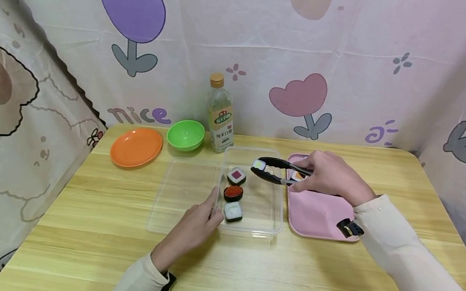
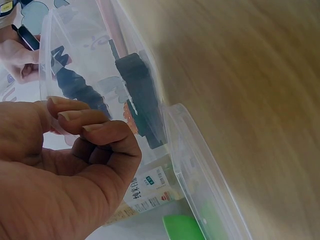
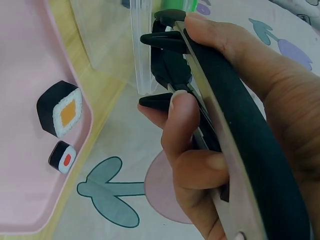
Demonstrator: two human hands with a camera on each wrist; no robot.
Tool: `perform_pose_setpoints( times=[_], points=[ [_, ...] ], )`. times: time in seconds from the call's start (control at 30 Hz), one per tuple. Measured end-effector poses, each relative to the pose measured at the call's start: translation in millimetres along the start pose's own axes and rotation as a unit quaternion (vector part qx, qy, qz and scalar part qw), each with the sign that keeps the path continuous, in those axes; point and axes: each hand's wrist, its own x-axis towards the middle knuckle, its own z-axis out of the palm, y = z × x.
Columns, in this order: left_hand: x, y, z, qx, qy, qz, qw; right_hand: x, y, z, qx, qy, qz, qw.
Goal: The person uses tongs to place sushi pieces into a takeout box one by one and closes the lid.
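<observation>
We note right hand [image 1: 330,177], fingers gripping tongs [image 1: 276,162] that hold one sushi piece [image 1: 259,164] beyond them. Left hand [image 1: 195,224]: fingers pinching clear box [image 1: 254,230], three pieces [image 1: 233,193] just beside them.

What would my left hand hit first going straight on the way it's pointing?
Probably the clear rectangular plastic container; your left hand seems to pinch its left edge, though exact depth is unclear.

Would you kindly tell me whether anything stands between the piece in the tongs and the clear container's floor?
Nothing visible does: in the head view, the tongs hold that piece over the open container, and the three pieces inside sit along its left side.
</observation>
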Motion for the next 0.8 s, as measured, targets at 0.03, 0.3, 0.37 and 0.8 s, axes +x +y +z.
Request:
perform_pose_setpoints(
  times=[0.03, 0.3, 0.37, 0.8],
  points=[
    [0.0, -0.1, 0.0, 0.0, 0.0, 0.0, 1.0, 0.3, -0.3, 0.0, -0.003, 0.001, -0.001, 1.0],
    [-0.1, 0.4, -0.5, 0.0, -0.002, -0.002, 1.0, 0.9, 2.3, -0.5, -0.004, -0.003, 0.005, 1.0],
    [0.2, 0.3, -0.3, 0.001, -0.002, -0.002, 1.0, 0.2, 3.7, -1.1, -0.003, -0.003, 0.009, 1.0],
    [-0.1, -0.1, 0.1, 0.002, -0.002, 0.0, 1.0, -15.1, 18.9, -12.7, 0.012, 0.003, 0.052, 0.9985]
  ],
)
